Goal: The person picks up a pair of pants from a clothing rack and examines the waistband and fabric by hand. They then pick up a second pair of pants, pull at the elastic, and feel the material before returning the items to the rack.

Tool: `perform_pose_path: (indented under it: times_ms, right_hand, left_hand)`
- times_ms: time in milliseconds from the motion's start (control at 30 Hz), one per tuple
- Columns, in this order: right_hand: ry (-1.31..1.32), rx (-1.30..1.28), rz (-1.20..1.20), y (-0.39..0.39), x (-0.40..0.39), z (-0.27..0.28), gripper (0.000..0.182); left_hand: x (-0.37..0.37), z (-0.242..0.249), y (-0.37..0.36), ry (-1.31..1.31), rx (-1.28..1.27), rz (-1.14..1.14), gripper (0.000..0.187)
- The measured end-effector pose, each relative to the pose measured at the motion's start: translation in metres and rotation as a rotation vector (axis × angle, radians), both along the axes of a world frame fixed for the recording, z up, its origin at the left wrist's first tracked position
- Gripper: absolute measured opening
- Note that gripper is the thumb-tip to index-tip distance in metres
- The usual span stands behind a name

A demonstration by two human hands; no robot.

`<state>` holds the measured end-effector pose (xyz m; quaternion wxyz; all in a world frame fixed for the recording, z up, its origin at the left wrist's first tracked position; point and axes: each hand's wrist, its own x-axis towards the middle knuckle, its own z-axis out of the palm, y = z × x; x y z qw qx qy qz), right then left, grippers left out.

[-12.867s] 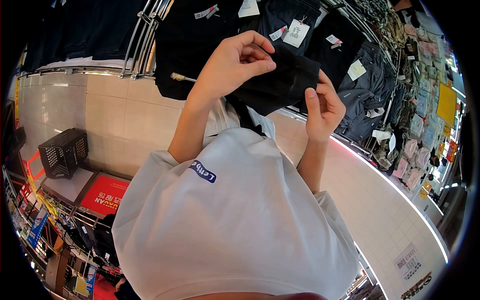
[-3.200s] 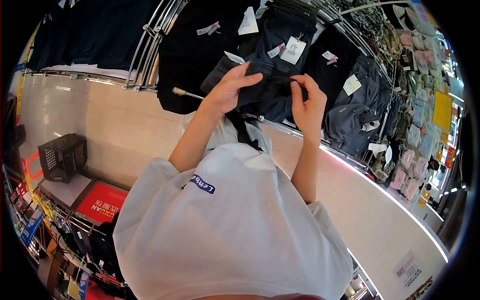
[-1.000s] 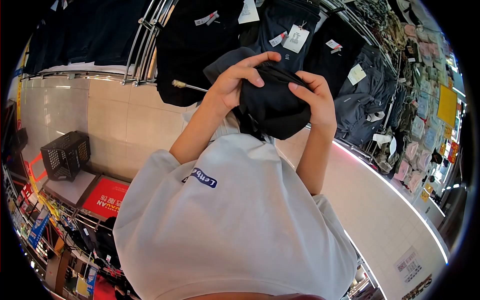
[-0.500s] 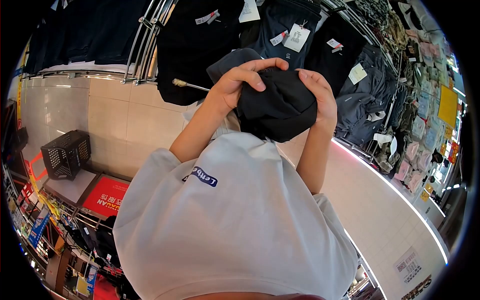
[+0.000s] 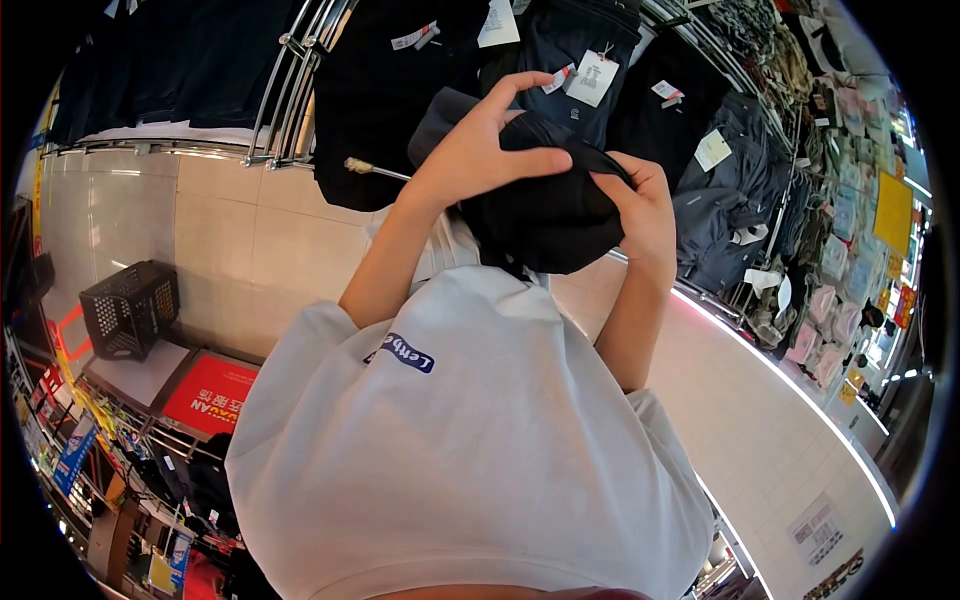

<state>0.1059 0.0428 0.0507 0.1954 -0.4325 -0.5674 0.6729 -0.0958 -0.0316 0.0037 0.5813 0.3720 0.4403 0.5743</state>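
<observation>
A bunched black garment (image 5: 545, 225) hangs in front of my chest, with a dark grey part of it at the upper left. My left hand (image 5: 485, 150) lies over its upper left side, thumb stretched across the cloth and index finger extended away from it. With thumb and fingers, my right hand (image 5: 645, 205) pinches the garment's upper right edge. Just beyond are dark folded trousers (image 5: 575, 120) bearing a white tag (image 5: 597, 78).
Dark clothes (image 5: 390, 110) hang on a metal rack (image 5: 290, 85) ahead. A black plastic basket (image 5: 130, 310) stands at the left beside a red sign (image 5: 208, 392). Packaged goods (image 5: 835, 260) line the right side. A lit white edge (image 5: 790, 370) runs below them.
My left hand has opened, its index finger lifting from the cloth and its thumb reaching right. My right hand has shifted slightly down and now pinches the edge, and the garment's folds have changed.
</observation>
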Motion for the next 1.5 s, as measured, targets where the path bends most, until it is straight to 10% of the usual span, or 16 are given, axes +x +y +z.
perform_pose_path:
  times_ms: [333,733,967,1067,1233,1500]
  right_hand:
    - [0.03,-0.081,-0.077,-0.008,0.002,0.002,0.016]
    - [0.109,-0.218,0.153,0.011,0.026,-0.002,0.016]
    - [-0.168,0.202,0.525,0.0,0.019,-0.032,0.024]
    - [-0.077,0.262,0.374,-0.026,0.026,-0.099,0.037]
    - [0.448,-0.092,-0.227,-0.054,0.031,-0.155,0.031]
    - [0.624,-0.014,-0.45,-0.022,0.007,-0.173,0.024]
  left_hand:
    - [0.023,0.003,-0.004,0.424,0.126,0.258,0.063]
    - [0.012,-0.005,-0.002,-0.667,-0.197,-0.193,0.058]
    - [0.029,0.029,-0.004,0.659,0.309,0.0,0.059]
    - [0.053,0.06,-0.008,1.119,0.255,-0.405,0.051]
    - [0.068,0.057,-0.012,1.19,0.412,-0.491,0.052]
    - [0.04,0.041,-0.022,0.791,0.213,-0.054,0.047]
